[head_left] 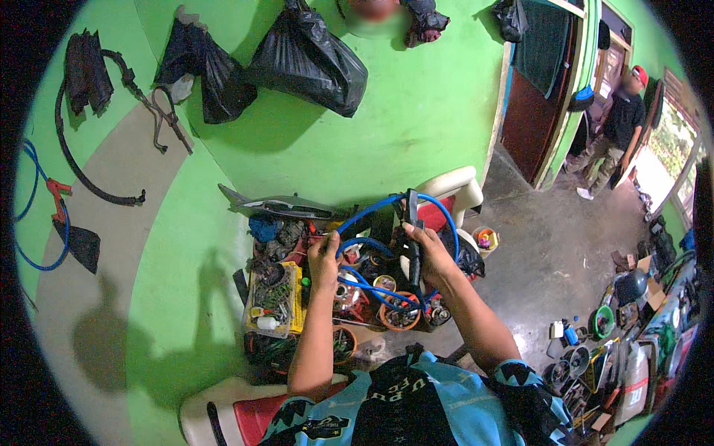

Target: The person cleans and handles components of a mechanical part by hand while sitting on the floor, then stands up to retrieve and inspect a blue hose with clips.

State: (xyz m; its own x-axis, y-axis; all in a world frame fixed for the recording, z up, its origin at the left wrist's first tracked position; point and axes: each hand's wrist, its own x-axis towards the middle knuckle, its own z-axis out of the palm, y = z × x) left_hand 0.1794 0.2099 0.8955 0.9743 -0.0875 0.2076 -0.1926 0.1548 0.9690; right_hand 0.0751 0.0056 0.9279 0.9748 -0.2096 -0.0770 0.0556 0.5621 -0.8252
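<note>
My left hand (323,259) is closed around a looped blue cable (370,209), which could also be a thin hose. My right hand (431,247) grips a long black clamp-like piece (414,276), held nearly upright with part of it above my fingers. Blue loops arch between the two hands and hang below them. Under the loops sit a terracotta-coloured pot of small metal parts (399,320) and a yellow crate (296,286) beside a clear bin of odds and ends. Its exact kind is unclear where my fingers cover the black piece.
Black plastic bags (309,63) hang on the green wall ahead. Another blue cable with a red clamp (57,195) hangs at far left. A cream-and-red chair (454,186) stands beyond the clutter. A person (621,126) stands by the doorway. Tools and parts (580,364) crowd the right floor.
</note>
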